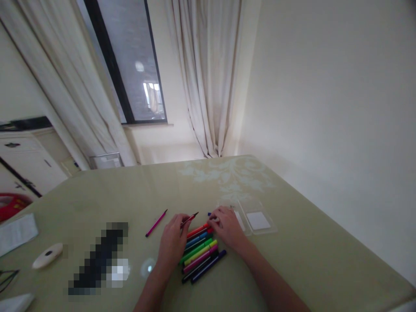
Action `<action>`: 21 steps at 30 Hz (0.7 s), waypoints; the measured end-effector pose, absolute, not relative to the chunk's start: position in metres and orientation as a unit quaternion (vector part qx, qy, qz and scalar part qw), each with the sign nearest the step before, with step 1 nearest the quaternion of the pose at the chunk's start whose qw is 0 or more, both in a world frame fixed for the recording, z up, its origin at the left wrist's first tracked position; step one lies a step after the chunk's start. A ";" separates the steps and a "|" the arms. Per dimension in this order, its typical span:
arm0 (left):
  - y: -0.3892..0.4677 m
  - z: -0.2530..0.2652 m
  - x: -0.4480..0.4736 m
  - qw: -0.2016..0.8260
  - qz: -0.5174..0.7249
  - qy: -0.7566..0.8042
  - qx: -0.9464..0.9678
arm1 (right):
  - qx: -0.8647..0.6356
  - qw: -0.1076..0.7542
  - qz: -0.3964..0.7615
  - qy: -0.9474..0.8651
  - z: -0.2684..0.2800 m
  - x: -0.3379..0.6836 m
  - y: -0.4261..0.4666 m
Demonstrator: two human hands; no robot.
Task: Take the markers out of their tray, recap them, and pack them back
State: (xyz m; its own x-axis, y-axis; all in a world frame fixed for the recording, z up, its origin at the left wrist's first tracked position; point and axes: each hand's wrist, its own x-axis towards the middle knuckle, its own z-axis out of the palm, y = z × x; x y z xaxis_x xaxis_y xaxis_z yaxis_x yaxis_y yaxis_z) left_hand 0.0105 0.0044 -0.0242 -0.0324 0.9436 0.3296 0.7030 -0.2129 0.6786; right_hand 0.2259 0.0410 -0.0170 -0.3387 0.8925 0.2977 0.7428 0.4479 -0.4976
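Observation:
My left hand (pixel 173 240) is closed on a slim red felt-tip pen (pixel 191 218), whose dark pointed end aims up and to the right. Fingers bent together, my right hand (pixel 230 227) is over the upper right end of the pen row; what it grips, if anything, is hidden. Between and below my hands lie several felt-tip pens side by side, among them orange, blue, a green pen (pixel 196 251), yellow, pink and a dark blue pen (pixel 208 267). Left of my left hand rests a single magenta pen (pixel 156 223). A clear plastic case (pixel 273 231) lies opened beyond my right hand, partly covered by it.
On the table's left are a pixelated dark long object (pixel 99 255), a white oval object (pixel 48 255), a pale folded cloth (pixel 17 234) and a dark cable (pixel 9 279). The wall (pixel 341 108) runs along the right edge of the glossy green table (pixel 130 190).

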 end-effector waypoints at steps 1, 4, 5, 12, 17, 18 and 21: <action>0.004 -0.024 0.010 0.153 0.384 0.609 0.677 | -0.505 0.260 0.141 -0.811 -0.017 0.225 0.040; 0.003 -0.023 0.010 0.150 0.384 0.611 0.676 | -0.503 0.223 0.139 -0.823 -0.013 0.224 0.036; 0.002 -0.022 0.010 0.150 0.383 0.612 0.676 | -0.498 0.217 0.143 -0.828 -0.011 0.225 0.035; 0.001 -0.021 0.011 0.151 0.394 0.606 0.675 | -0.476 0.167 0.154 -0.849 -0.003 0.238 0.038; 0.000 -0.020 0.012 0.146 0.423 0.587 0.674 | -0.467 0.208 0.189 -0.838 -0.004 0.241 0.040; -0.001 -0.019 0.012 0.151 0.431 0.579 0.676 | -0.459 0.247 0.217 -0.825 -0.002 0.242 0.040; -0.003 -0.014 0.013 0.172 0.445 0.546 0.689 | -0.419 0.361 0.318 -0.770 0.005 0.244 0.039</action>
State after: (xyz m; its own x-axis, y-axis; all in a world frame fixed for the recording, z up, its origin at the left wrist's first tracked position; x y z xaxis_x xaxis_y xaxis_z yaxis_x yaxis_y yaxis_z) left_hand 0.0133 -0.0026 -0.0136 0.0086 0.9054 0.4245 0.5988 -0.3447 0.7230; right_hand 0.2442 0.0387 0.0049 -0.3881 0.8749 0.2897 0.4148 0.4465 -0.7928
